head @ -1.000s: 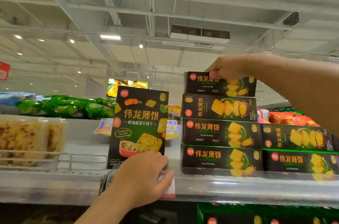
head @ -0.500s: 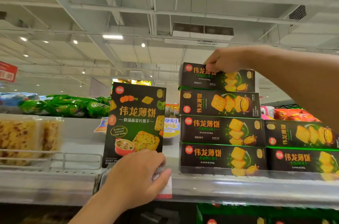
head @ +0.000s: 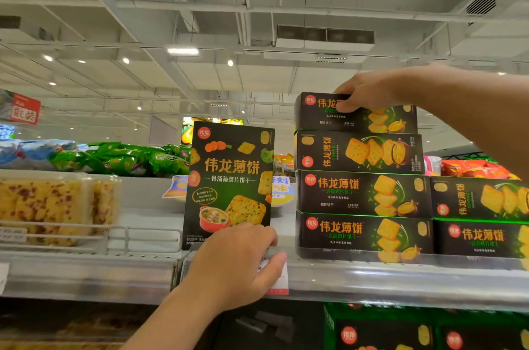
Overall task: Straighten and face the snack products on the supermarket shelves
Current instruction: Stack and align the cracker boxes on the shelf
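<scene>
Left hand point(head: 229, 263) gripping base of upright box point(head: 229, 178) on shelf edge point(head: 386, 278); right hand point(head: 363, 93) pinching top box point(head: 355, 117) of stack.

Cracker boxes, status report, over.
Left hand grips upright box at its base. Right hand holds top box of four-high stack. Nothing blocking.

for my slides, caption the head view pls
Left hand steadies an upright cracker box while right hand grips the top stacked box.
</scene>
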`<state>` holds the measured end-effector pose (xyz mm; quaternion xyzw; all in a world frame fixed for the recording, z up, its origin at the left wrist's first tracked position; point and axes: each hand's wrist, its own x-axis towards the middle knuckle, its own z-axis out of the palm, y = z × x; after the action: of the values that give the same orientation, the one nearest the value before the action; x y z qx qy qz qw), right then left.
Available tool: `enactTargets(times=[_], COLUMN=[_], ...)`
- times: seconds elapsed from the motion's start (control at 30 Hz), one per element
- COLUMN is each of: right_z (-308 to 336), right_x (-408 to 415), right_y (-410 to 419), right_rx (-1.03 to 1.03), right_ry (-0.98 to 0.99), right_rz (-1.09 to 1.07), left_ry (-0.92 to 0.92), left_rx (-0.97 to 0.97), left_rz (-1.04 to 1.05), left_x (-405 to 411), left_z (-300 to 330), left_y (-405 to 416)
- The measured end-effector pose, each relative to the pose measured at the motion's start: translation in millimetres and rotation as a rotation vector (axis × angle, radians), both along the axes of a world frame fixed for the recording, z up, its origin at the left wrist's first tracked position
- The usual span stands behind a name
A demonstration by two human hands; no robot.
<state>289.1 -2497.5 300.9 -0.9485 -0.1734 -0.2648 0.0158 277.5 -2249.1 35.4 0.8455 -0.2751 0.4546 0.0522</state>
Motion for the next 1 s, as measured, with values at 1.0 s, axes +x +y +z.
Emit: enactTargets(times=[1.0], right_z=[-75], right_x=[-7], right_y=[172], right_rx=[-0.180], right_ry=[-0.161], right_rz=[0.179], left_ry=[-0.367], left_rx=[-0.022], left_rz=[0.156], left_x=[-17], left_z=[-10], left_y=[123])
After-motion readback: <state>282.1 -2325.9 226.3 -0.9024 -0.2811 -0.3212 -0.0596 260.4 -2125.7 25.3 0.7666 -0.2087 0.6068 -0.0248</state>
